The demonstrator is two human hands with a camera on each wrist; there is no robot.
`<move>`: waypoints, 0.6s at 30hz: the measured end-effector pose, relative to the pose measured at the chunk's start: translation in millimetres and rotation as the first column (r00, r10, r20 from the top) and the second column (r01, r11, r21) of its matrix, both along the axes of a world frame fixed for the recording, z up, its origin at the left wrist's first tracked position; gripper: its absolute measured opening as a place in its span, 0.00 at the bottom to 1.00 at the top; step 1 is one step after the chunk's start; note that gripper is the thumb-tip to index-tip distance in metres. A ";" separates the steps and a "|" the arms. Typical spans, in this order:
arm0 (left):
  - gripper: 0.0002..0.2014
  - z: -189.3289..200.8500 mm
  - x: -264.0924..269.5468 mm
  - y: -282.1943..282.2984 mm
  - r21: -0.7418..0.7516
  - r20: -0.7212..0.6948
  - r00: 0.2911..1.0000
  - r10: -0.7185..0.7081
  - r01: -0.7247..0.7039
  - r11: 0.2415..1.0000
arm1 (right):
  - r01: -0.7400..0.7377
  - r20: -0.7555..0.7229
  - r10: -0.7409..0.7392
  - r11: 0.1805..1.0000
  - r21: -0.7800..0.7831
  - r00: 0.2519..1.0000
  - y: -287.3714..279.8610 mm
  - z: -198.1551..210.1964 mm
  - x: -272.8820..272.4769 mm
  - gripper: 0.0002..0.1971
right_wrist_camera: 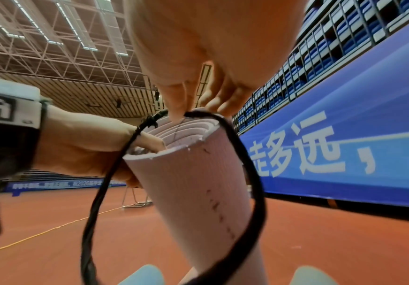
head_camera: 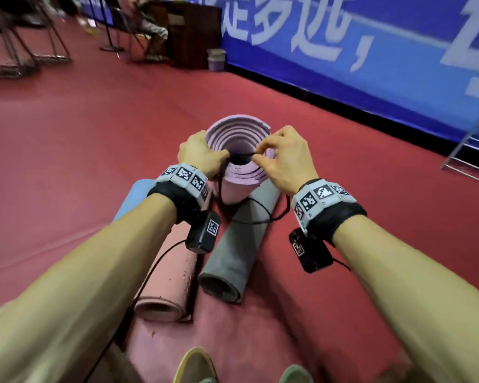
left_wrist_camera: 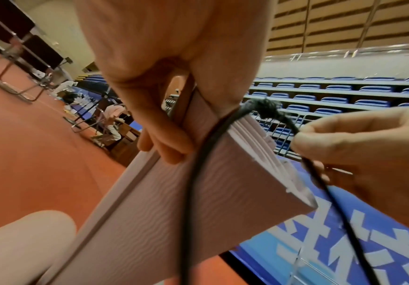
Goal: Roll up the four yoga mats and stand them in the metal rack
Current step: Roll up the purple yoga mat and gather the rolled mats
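A rolled lilac mat stands on end on the red floor. My left hand grips its top rim, with one digit inside the roll. A black cord loop hangs over the mat's top and down its sides. My right hand pinches this cord at the rim. A grey rolled mat, a pink rolled mat and a blue mat lie on the floor below my arms. The metal rack shows at the right edge.
A blue banner wall runs along the right. Folding chairs, a desk with a seated person and a purple bin stand at the back. My shoes are just behind the lying mats.
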State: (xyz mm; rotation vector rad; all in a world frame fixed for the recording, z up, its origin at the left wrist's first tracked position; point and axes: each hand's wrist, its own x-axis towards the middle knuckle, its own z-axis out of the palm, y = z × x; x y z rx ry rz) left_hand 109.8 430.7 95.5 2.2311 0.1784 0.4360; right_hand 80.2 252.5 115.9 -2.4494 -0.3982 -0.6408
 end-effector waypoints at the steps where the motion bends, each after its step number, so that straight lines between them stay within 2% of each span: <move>1: 0.19 7.6 -3.3 -0.5 0.005 0.007 1.000 -0.011 0.011 1.000 | 0.048 0.050 -0.048 0.999 0.009 0.998 -2.5 7.0 2.8 0.04; 2: 0.19 15.7 -6.7 -0.3 0.019 0.019 0.999 -0.027 0.026 0.999 | 0.075 0.068 -0.077 0.997 0.026 0.995 -4.4 14.6 5.4 0.05; 5: 0.14 33.8 -17.0 -0.3 0.048 0.016 0.996 -0.082 0.081 0.996 | 0.063 -0.012 -0.063 0.998 0.027 0.998 -1.5 36.5 7.2 0.05; 9: 0.14 44.5 -25.2 -1.7 -0.022 0.008 0.985 -0.175 0.175 0.984 | 0.119 0.001 -0.119 0.993 -0.009 0.993 9.4 42.8 4.6 0.07; 14: 0.26 47.2 -32.2 -14.0 -0.029 0.024 0.973 -0.229 0.230 0.973 | 0.236 -0.029 -0.237 0.972 -0.017 0.971 16.0 52.8 8.3 0.09; 16: 0.30 42.5 -31.7 -19.1 0.090 0.034 0.983 -0.178 0.175 0.981 | 0.259 -0.040 -0.260 0.965 -0.029 0.965 20.5 57.7 10.5 0.10; 18: 0.23 36.3 -26.3 -18.6 0.224 0.092 0.989 -0.115 0.092 0.970 | 0.269 -0.066 -0.270 0.963 -0.035 0.961 24.4 61.3 13.0 0.10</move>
